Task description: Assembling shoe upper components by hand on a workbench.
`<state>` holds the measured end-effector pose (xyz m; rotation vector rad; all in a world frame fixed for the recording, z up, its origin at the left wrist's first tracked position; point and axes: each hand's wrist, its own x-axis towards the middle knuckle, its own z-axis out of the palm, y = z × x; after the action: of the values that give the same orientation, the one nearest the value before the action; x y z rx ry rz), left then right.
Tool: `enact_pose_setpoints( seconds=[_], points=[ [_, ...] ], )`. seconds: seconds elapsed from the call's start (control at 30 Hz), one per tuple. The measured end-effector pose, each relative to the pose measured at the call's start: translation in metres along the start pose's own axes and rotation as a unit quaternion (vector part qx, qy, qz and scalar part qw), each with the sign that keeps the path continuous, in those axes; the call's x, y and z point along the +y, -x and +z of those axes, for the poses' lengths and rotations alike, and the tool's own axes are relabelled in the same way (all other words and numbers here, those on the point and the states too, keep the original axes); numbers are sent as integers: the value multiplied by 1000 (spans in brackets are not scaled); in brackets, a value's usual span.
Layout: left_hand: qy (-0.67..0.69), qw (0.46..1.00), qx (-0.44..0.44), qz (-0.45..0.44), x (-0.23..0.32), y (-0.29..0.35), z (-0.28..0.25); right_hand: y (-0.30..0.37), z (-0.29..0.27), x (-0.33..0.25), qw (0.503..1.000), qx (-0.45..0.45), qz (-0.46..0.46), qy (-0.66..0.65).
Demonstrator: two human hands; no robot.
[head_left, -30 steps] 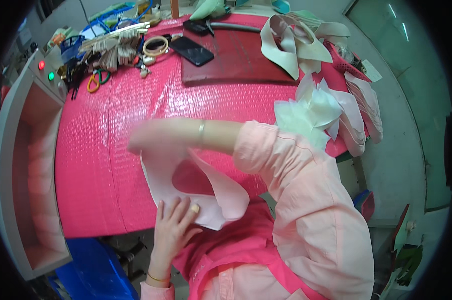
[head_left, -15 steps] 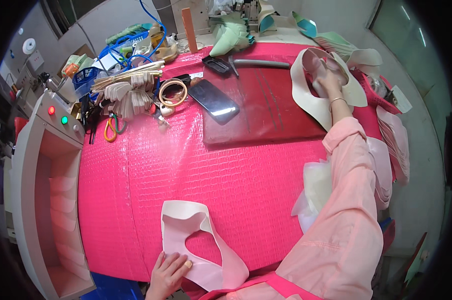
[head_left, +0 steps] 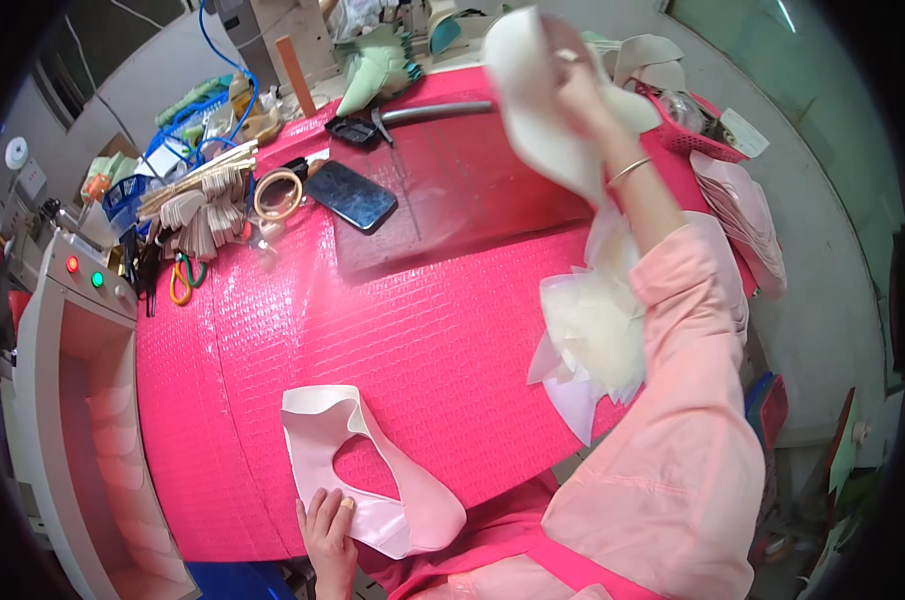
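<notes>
Lower left, a pink piece [head_left: 432, 512] is laid under the left hand [head_left: 329, 530], grip unclear; upper right, a white piece [head_left: 525, 105], not yet placed, is grasped by the right hand [head_left: 579, 98].

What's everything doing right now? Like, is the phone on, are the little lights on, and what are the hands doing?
Phone: lying flat, screen dark
Red light: lit
Green light: lit
Red board: lying flat
Left hand: resting on the pink piece
Pink piece: lying on the table
Right hand: gripping the white piece
White piece: held, blurry
</notes>
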<state>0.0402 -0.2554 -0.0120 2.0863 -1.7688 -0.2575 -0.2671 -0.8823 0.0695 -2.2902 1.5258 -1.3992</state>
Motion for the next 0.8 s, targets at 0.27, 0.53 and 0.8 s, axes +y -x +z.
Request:
enact_pose_setpoints(
  seconds=[0.27, 0.53, 0.8],
  points=[
    [33, 999, 3, -13, 3, 11, -13, 83, 23, -165, 992, -127, -1, -5],
    [-3, 999, -22, 32, 5, -8, -51, 88, 66, -140, 951, -230, 123, 166],
    [3, 972, -44, 232, 85, -129, -115, 58, -57, -170, 948, -319, -13, 1]
  ],
)
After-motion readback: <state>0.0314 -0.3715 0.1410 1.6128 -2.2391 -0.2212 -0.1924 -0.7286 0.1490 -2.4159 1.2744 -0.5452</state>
